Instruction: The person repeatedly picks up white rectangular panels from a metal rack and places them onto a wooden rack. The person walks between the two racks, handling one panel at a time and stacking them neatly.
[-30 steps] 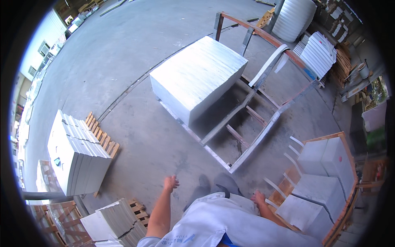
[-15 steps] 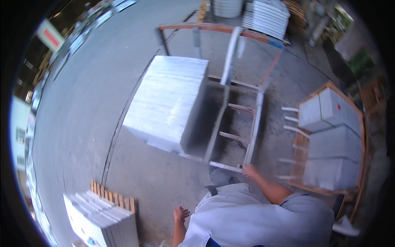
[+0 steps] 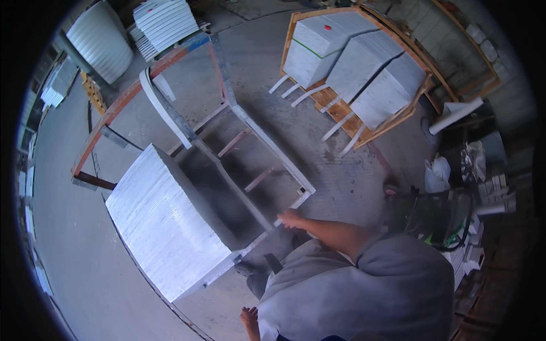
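Observation:
A long metal frame (image 3: 269, 156) with crossbars and a raised rust-coloured bar at its far end lies before me at floor level. On its left side sits a thick block of white, grey-veined slabs (image 3: 162, 219). My right hand (image 3: 291, 218) is closed around the frame's near rail, beside the end of the middle bar. Low at my left side hangs my left hand (image 3: 249, 316), holding nothing, its fingers loosely bent and apart. A pale curved strip (image 3: 164, 108) hangs from the raised bar.
Wrapped white blocks (image 3: 364, 68) stand in a wooden crate (image 3: 368, 136) at the far right, with pale strips jutting out. A white ribbed tank (image 3: 102, 42) and a slab stack (image 3: 165, 25) are at the far left. A dark mesh-backed chair (image 3: 432, 216) stands close on my right.
My view has turned to the right, so the frame and block appear farther left. My right hand has shifted leftward along the near rail from its right corner. The left hand still hangs free.

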